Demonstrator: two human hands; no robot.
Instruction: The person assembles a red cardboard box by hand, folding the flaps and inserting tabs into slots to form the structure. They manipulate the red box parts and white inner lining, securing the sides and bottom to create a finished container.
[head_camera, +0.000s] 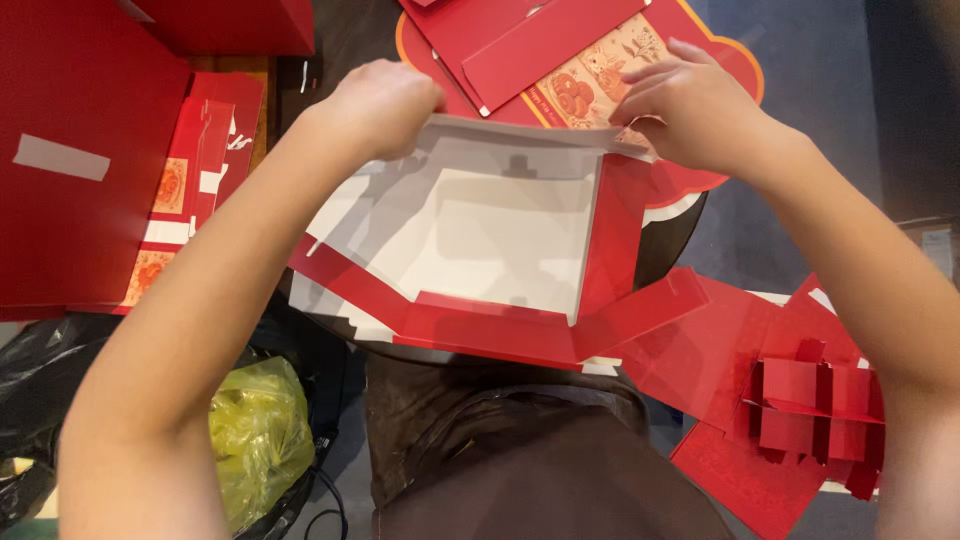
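Observation:
A partly folded cardboard box (470, 240), red outside and white inside, lies open on my lap. Its far wall stands up and its near red flaps spread flat. My left hand (385, 105) pinches the far wall's left corner. My right hand (690, 105) grips the far wall's right corner, fingers curled over the edge. Both forearms reach in from the bottom corners of the view.
Flat red cardboard sheets (80, 160) with white tape lie at the left. A decorated red card (590, 60) sits beyond the box. A folded red divider insert (810, 410) rests at the right. A black bag with a yellow-green plastic bag (255, 430) is at the lower left.

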